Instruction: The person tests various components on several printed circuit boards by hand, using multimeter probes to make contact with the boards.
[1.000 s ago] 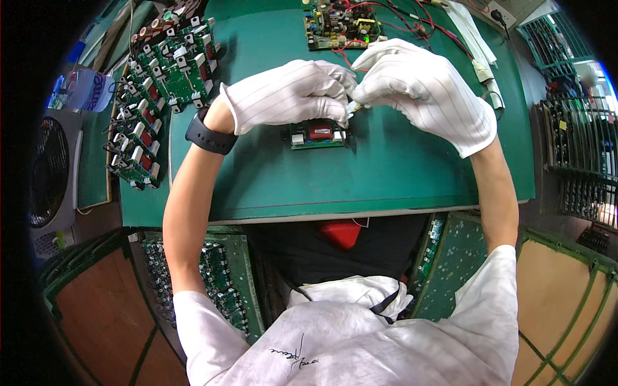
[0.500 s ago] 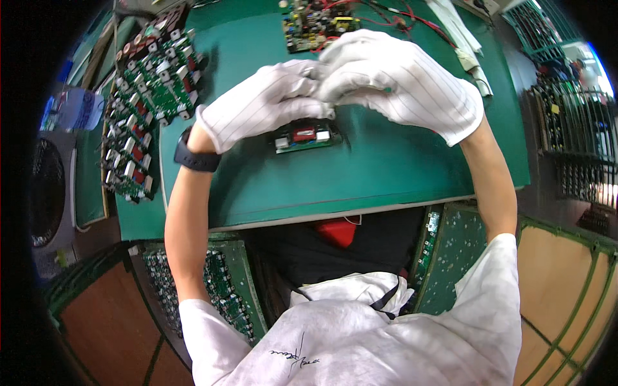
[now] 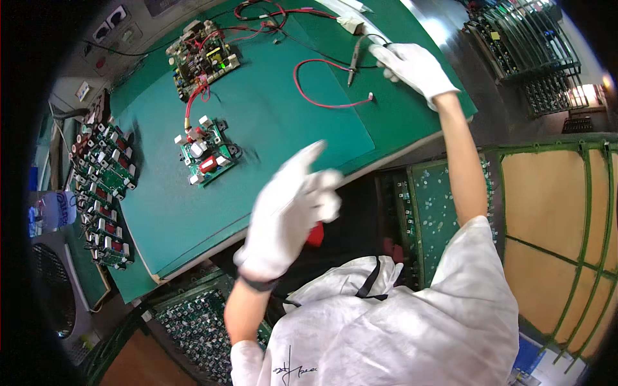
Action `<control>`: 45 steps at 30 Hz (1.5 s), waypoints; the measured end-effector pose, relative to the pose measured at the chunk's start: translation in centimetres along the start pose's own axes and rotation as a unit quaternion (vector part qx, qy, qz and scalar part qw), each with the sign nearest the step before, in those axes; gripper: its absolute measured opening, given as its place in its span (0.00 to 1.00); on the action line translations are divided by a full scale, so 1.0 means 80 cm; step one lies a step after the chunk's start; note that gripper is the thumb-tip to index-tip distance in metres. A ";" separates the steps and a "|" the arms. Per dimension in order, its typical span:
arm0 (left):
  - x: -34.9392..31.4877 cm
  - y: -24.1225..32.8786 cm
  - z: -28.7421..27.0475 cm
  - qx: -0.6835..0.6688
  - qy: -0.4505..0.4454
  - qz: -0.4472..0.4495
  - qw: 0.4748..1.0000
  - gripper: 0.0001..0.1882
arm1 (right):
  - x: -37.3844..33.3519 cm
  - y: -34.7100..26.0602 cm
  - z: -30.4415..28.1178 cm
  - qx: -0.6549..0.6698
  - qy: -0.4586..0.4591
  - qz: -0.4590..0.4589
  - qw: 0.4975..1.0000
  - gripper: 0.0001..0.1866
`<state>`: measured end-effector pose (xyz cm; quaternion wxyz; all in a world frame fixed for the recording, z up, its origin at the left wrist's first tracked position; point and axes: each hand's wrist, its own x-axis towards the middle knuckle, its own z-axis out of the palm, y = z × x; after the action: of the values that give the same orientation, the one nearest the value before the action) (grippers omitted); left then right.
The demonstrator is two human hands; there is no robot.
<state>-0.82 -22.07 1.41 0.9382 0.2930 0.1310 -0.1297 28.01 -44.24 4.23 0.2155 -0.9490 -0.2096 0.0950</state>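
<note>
Both of my hands wear white gloves. My left hand [image 3: 293,206] is over the table's front edge, blurred by motion, its fingers apart and nothing seen in them. My right hand [image 3: 412,69] is stretched out at the table's right side, fingers partly extended beside a grey pen-shaped probe [image 3: 354,61]. The probe's black cable curves up to the fingertips; a firm grip on it does not show. A small green circuit board [image 3: 207,154] with red and white parts lies on the mat, joined by a red lead [image 3: 188,112] to a larger populated circuit board [image 3: 203,59].
Several similar boards [image 3: 106,193] are piled along the table's left side. A loose red lead [image 3: 309,96] curves across the green mat [image 3: 277,128]. White strips [image 3: 351,16] lie at the far edge. Racks [image 3: 521,45] of boards stand at the right, and a tray of boards [image 3: 196,328] sits below left.
My hands have parted from above the small board: the left drew back toward me, the right reached to the table's right side. The view has turned, and the board now shows uncovered.
</note>
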 end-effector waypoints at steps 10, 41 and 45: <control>0.193 -0.059 0.070 -0.140 -0.013 0.013 0.990 0.13 | 0.073 -0.010 0.053 -0.153 0.064 -0.103 0.981 0.35; -0.028 0.192 -0.153 0.505 0.214 0.231 0.804 0.19 | -0.014 -0.187 0.173 0.540 -0.087 -0.121 0.829 0.14; -0.024 0.186 -0.156 0.523 0.226 0.241 0.786 0.15 | -0.010 -0.197 0.176 0.524 -0.095 -0.139 0.835 0.15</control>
<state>0.05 -2.65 -0.19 0.5855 0.7818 0.1765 0.1217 17.86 -26.49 -1.10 0.6702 -0.6414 -0.2780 0.2493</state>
